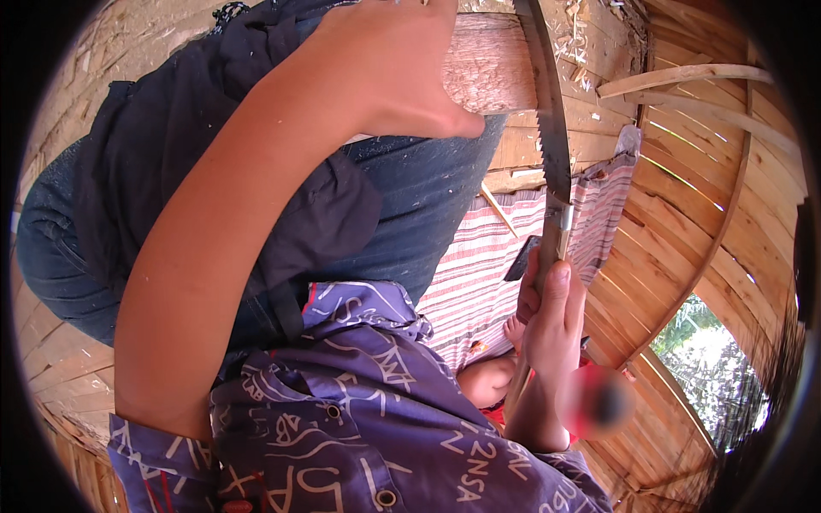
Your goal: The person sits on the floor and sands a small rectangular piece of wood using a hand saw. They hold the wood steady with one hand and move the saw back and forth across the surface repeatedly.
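My left hand [410, 81] reaches across my lap and grips a thick piece of wood [492, 64] with a rough, pale pinkish face. Its thumb lies along the wood's lower edge, while the other fingers are mostly hidden. The toothed blade of a hand saw [552, 128] rests at the right end of the wood, in contact with it or right against it. My right hand [554, 312] is wrapped round the saw's long wooden handle, below the metal ferrule. The blade's far tip runs out of the picture at the top.
A person in red [487, 385] sits close to my right forearm, on a striped cloth [470, 282]. Near my right hand lies a dark flat object [522, 258]. Wood shavings [577, 38] litter the plank floor. A curved wood strip [676, 79] stands out by the plank wall [684, 205].
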A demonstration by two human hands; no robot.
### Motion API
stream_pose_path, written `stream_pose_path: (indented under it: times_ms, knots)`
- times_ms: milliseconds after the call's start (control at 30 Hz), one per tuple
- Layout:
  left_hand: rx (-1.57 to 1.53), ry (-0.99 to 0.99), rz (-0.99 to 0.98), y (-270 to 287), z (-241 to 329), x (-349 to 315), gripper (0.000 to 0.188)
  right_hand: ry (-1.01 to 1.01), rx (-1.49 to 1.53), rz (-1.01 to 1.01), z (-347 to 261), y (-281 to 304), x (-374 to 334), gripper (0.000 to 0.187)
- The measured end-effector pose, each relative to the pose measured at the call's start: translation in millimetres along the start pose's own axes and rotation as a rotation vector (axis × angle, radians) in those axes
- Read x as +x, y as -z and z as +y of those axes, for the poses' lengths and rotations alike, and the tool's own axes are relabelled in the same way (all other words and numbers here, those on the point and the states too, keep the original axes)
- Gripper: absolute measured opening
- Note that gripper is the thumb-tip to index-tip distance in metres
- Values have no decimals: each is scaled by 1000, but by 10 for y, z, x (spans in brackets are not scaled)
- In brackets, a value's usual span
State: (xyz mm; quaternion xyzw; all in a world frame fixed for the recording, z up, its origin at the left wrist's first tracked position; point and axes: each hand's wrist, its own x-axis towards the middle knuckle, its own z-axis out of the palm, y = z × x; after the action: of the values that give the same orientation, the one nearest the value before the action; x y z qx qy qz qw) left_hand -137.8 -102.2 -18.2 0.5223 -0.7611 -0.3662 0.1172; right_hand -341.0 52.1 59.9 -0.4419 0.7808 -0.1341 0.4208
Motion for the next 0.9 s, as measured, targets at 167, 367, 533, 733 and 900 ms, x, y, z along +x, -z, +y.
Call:
stream_pose_path:
  times_ms: [167, 367, 533, 733, 900]
  knots:
    - [-30, 8, -34, 5, 9, 31, 92, 51, -12, 41, 250, -85, 108, 47]
    - [-70, 20, -21, 36, -54, 47, 93, 28, 116, 34, 295, -141, 126, 50]
    - [-65, 74, -55, -5, -91, 129, 92, -68, 116, 62, 180, 43, -189, 49]
    - [-76, 38, -30, 31, -43, 53, 88, -82, 32, 33, 161, 216, -413, 51]
    - [-58, 34, 107, -58, -13, -16, 81, -315, 78, 116, -71, 283, -449, 49]
